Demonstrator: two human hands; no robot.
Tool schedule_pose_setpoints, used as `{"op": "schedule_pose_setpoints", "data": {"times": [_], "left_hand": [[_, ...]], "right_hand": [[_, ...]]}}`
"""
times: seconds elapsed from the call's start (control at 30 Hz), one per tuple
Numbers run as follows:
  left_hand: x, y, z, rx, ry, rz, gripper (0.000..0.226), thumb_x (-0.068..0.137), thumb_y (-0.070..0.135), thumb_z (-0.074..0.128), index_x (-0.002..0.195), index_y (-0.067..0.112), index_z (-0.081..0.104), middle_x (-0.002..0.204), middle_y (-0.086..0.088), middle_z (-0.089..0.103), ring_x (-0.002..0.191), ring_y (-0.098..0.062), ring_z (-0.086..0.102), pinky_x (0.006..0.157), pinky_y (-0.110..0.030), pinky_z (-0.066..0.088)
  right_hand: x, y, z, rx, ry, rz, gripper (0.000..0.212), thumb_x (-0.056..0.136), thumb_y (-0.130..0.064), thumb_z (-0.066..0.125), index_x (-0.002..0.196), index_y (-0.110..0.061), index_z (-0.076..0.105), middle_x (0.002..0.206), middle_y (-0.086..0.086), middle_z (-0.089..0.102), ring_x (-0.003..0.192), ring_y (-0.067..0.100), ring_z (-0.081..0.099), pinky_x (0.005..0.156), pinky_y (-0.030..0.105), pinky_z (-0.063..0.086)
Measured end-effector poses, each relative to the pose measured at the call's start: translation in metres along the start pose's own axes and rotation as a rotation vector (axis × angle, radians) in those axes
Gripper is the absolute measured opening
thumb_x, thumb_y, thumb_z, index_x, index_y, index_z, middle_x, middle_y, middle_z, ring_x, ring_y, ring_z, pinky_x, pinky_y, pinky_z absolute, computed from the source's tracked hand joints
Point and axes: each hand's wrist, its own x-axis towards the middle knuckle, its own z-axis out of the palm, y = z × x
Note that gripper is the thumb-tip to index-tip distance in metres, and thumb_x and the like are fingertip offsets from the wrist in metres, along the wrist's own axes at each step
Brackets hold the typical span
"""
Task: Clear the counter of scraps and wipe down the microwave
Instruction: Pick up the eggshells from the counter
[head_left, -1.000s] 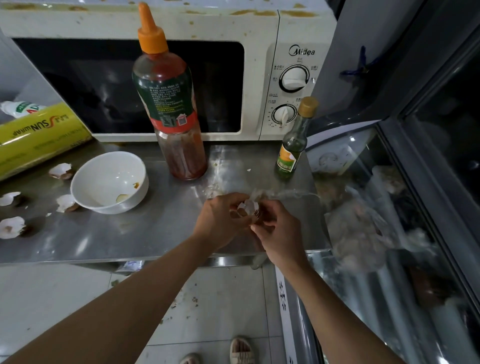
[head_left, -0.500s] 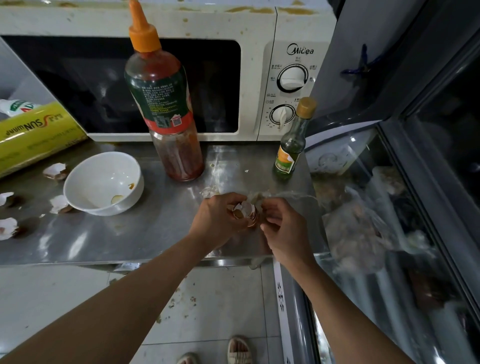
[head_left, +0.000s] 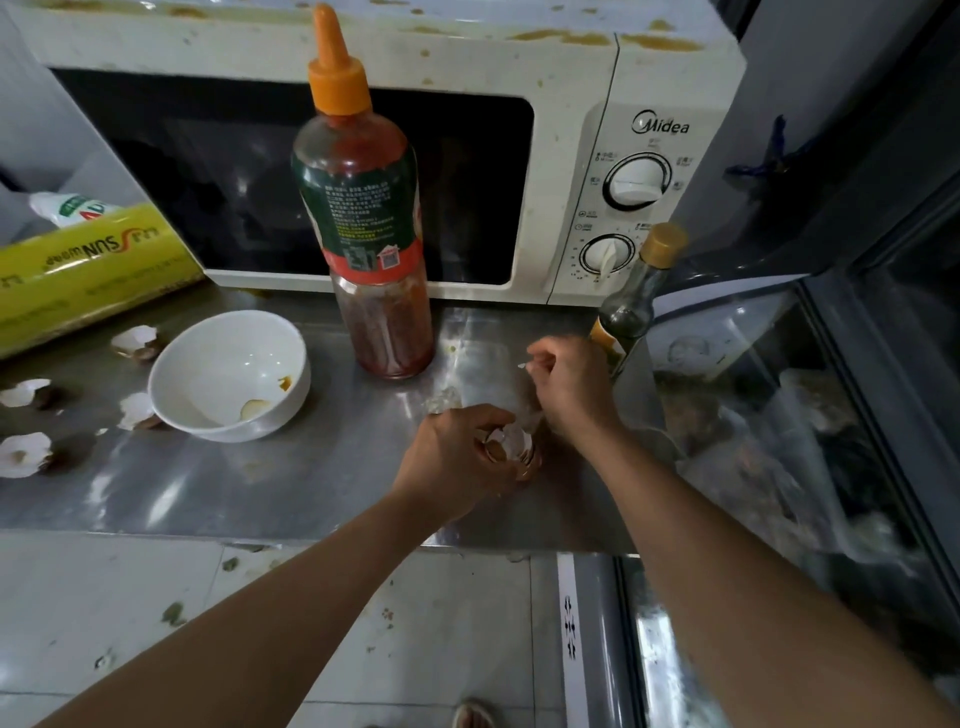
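Left hand (head_left: 457, 457) cupping gathered eggshells (head_left: 511, 447) near counter (head_left: 260, 499) front edge; right hand (head_left: 569, 384) pinching small shell chip (head_left: 522, 366). Shells light, brittle, likely crumbling if squeezed; best lifted by rims.

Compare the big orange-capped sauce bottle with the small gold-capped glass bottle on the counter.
The big orange-capped sauce bottle is far taller and wider than the small gold-capped glass bottle. The sauce bottle ends in a pointed nozzle; the small bottle has a flat round cap. The sauce bottle holds red sauce; the small one looks dark. The sauce bottle stands before the microwave's dark window, the small one below its dials. Both stand upright on the steel counter.
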Motion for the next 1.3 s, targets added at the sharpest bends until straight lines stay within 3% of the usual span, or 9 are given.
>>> {"op": "schedule_pose_setpoints", "data": {"times": [0.17,0.3,0.43,0.6,0.77,0.9,1.03,1.13,1.3], "left_hand": [[0.001,-0.002,-0.002,-0.006,0.000,-0.012,0.048,0.066,0.027,0.079,0.112,0.029,0.066,0.101,0.009,0.070,0.080,-0.001,0.059,0.067,-0.007,0.044],[0.001,-0.001,-0.003,-0.005,-0.012,-0.011,0.049,0.066,0.028,0.079,0.113,0.029,0.066,0.103,0.007,0.070,0.082,-0.003,0.060,0.076,-0.019,0.052],[0.001,0.001,-0.003,-0.018,-0.016,-0.013,0.051,0.065,0.029,0.079,0.114,0.029,0.065,0.105,0.006,0.069,0.086,-0.004,0.060,0.079,-0.021,0.052],[-0.002,0.002,-0.003,-0.009,-0.009,0.001,0.050,0.066,0.029,0.079,0.114,0.028,0.065,0.103,0.006,0.070,0.089,-0.007,0.062,0.078,-0.020,0.052],[-0.002,0.000,0.000,-0.012,0.003,0.006,0.051,0.065,0.026,0.081,0.114,0.027,0.065,0.103,0.005,0.069,0.086,-0.005,0.062,0.075,-0.013,0.049],[-0.003,0.002,0.002,-0.030,0.009,0.013,0.049,0.064,0.026,0.082,0.111,0.023,0.067,0.098,0.004,0.070,0.082,-0.007,0.064,0.072,-0.013,0.050],[-0.003,0.003,0.006,-0.021,0.020,0.024,0.047,0.065,0.027,0.082,0.109,0.022,0.068,0.097,0.004,0.071,0.077,-0.005,0.061,0.065,-0.006,0.043],[-0.004,0.004,0.007,-0.008,0.037,0.021,0.047,0.065,0.028,0.081,0.110,0.021,0.068,0.098,0.004,0.070,0.080,-0.007,0.063,0.071,-0.013,0.048],[-0.005,0.006,0.011,0.007,0.046,0.004,0.046,0.065,0.032,0.081,0.109,0.026,0.067,0.098,0.004,0.071,0.084,-0.012,0.066,0.076,-0.029,0.056]], "right_hand": [[0.014,0.002,0.010,-0.042,-0.065,-0.021,0.007,0.083,-0.002,0.065,0.086,-0.002,0.072,0.086,0.012,0.070,0.077,0.020,0.064,0.067,0.026,0.048],[0.017,-0.002,0.012,-0.020,-0.090,0.007,0.010,0.080,0.004,0.064,0.074,-0.003,0.068,0.079,0.011,0.068,0.068,0.015,0.057,0.060,0.027,0.047],[0.021,-0.004,0.014,-0.134,-0.179,0.091,0.011,0.088,-0.003,0.057,0.081,-0.004,0.065,0.088,0.013,0.066,0.079,0.023,0.061,0.064,0.030,0.046],[0.014,-0.010,0.009,-0.275,-0.262,0.020,0.016,0.091,0.001,0.045,0.099,0.000,0.059,0.104,0.017,0.059,0.096,0.031,0.059,0.071,0.032,0.041],[-0.016,-0.017,-0.026,0.044,-0.133,0.032,0.004,0.088,-0.006,0.060,0.087,-0.009,0.060,0.081,0.000,0.058,0.073,0.010,0.056,0.060,0.015,0.042],[-0.048,-0.026,-0.055,0.280,-0.130,0.007,0.025,0.076,-0.007,0.074,0.081,-0.019,0.053,0.070,-0.005,0.063,0.056,-0.003,0.054,0.056,0.008,0.043],[-0.066,-0.026,-0.056,0.262,-0.184,-0.030,0.023,0.075,-0.007,0.076,0.079,-0.017,0.055,0.068,-0.012,0.061,0.061,-0.011,0.056,0.058,0.005,0.042],[-0.074,-0.024,-0.056,0.220,-0.170,-0.058,0.016,0.080,-0.009,0.071,0.078,-0.018,0.059,0.069,-0.018,0.057,0.064,-0.010,0.057,0.061,0.004,0.042],[-0.082,-0.014,-0.060,0.185,-0.083,-0.026,0.006,0.085,-0.007,0.065,0.086,-0.013,0.066,0.076,-0.010,0.059,0.066,-0.005,0.053,0.061,0.001,0.040]]}}
